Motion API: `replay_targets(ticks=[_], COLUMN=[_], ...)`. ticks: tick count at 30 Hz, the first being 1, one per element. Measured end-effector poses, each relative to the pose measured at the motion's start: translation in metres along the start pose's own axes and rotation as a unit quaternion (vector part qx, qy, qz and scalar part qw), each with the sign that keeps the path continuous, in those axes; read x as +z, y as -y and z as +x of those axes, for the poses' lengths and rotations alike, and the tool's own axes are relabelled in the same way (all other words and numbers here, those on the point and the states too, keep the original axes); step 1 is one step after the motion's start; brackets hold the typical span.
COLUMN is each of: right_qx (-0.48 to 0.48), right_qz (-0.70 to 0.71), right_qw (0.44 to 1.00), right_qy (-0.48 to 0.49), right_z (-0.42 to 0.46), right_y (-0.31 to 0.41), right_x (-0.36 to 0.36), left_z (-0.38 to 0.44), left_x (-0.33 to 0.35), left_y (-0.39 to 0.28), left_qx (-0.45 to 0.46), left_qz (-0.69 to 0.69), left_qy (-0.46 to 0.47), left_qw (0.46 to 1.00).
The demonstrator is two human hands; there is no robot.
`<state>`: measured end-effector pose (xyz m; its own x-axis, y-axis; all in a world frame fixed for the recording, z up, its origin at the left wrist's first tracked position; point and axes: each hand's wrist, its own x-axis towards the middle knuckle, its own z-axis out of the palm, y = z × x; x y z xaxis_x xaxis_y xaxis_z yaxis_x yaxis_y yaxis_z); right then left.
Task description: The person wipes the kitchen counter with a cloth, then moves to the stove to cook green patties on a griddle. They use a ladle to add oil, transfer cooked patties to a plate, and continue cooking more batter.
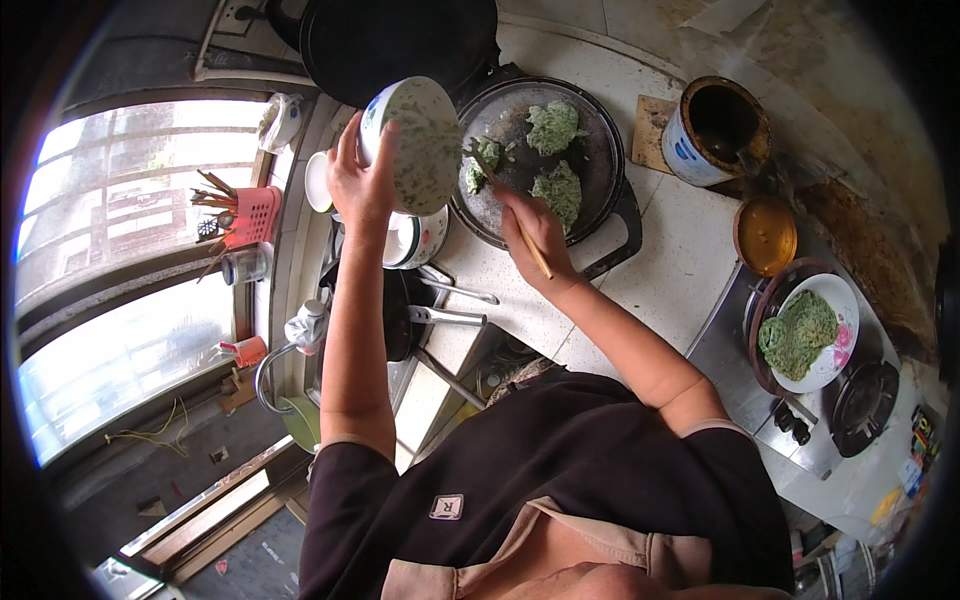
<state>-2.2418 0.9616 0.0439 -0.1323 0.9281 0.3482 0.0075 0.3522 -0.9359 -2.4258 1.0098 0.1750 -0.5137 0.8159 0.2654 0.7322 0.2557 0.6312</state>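
Observation:
My left hand (362,180) grips a white bowl (424,139) by its side, tilted towards the griddle. Shreds of green batter coat the inside of the bowl. In my right hand (534,244) are wooden chopsticks (537,253), their tips at a small clump of green batter (486,152) on the left of the griddle. The round black griddle (491,210) rests on a white tiled counter. Two larger patties, an upper one (553,127) and a lower one (558,195), lie on its middle and right side.
A large black wok (397,45) stands behind the griddle. To the right are a stained can (686,154), an amber lid (765,236) and a plate (841,304) of green patties above a stove. Pan handles (450,316) jut out on the left, near a faucet (262,382).

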Motion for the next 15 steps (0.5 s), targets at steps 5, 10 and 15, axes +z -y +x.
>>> replay_targets(ticks=[5, 10, 15], right_qx=[-0.044, -0.09, -0.091], right_qz=[-0.016, -0.039, -0.05], right_qw=[0.995, 0.994, 0.993], right_qy=[0.083, 0.056, 0.052], right_z=[-0.004, 0.001, -0.001], right_y=[0.006, 0.004, -0.007], right_x=[0.005, -0.011, -0.003], left_z=[0.002, 0.004, -0.001], left_x=[0.0, 0.002, 0.001], left_y=[-0.008, 0.005, 0.0], left_qx=[0.006, 0.007, 0.01], left_qz=[0.018, 0.02, 0.023], left_qy=[-0.001, 0.001, 0.01], left_qw=[1.0, 1.0, 1.0])
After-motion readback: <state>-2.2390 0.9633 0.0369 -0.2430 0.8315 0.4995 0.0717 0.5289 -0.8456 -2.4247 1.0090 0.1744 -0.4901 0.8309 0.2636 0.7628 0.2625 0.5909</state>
